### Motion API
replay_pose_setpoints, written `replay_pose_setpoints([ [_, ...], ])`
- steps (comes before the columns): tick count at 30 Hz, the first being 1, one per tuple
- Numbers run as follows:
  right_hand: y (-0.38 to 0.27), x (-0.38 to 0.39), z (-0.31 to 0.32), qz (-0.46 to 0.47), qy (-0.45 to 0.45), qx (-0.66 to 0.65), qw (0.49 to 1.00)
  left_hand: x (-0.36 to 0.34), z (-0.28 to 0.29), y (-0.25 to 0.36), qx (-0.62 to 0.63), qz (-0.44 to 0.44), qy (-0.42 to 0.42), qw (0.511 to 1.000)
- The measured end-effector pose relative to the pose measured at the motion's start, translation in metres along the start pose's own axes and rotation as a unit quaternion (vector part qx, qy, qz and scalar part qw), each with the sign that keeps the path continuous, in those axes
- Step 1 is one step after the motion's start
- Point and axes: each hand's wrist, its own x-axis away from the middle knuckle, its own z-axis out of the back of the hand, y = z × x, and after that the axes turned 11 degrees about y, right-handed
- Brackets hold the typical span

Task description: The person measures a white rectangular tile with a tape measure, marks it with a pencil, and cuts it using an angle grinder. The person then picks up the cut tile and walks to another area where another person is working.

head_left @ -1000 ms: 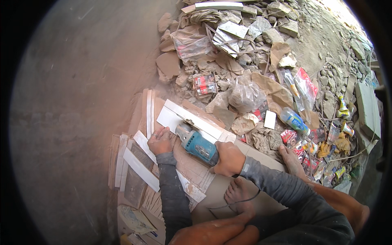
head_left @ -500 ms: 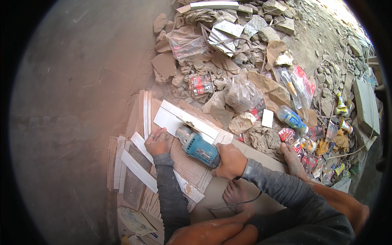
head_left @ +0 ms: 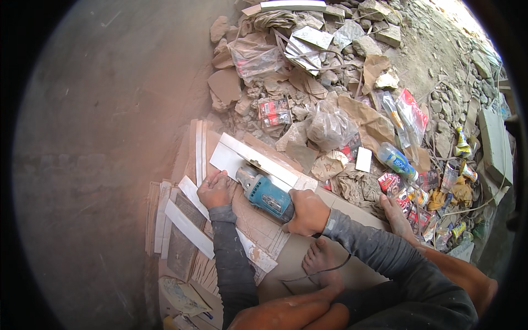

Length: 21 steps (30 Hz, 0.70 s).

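My right hand (head_left: pixel 309 212) is wrapped round the rear body of a blue angle grinder (head_left: pixel 268 197). The grinder's disc stands on edge against a white tile (head_left: pixel 223 158), along a line that runs lengthwise down it. On the far side of the disc lies a long white strip (head_left: pixel 267 166) of the tile. My left hand (head_left: pixel 215 190) is closed at the tile's near left corner, thumb and finger pinched on its edge; the grip is partly hidden. Beneath the tile is a dusty, scored board (head_left: pixel 247 220).
Cut white tile strips (head_left: pixel 188 228) lie left of my left forearm. My bare foot (head_left: pixel 318 257) rests close behind the grinder, beside a dark cord (head_left: pixel 330 270). Rubble, plastic bags and a plastic bottle (head_left: pixel 397 161) spread beyond. Reddish dust hangs at the left.
The grinder and my right hand have shifted slightly left along the tile. My left hand keeps its place at the corner. The whole view has moved a little.
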Motion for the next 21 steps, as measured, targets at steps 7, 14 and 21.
replay_pose_setpoints([
  [7, 0.004, 0.008, 0.001, -0.001, 0.004, -0.006, 1.0, 0.0, 0.0, 0.002, -0.004, -0.001, 0.002, 1.0],
  [14, 0.008, 0.02, 0.007, 0.006, 0.009, -0.002, 1.0, 0.001, 0.0, 0.005, -0.017, -0.001, 0.003, 1.0],
  [21, 0.006, 0.029, 0.016, -0.019, -0.004, 0.004, 1.0, -0.002, 0.001, 0.002, -0.012, 0.0, 0.0, 1.0],
])
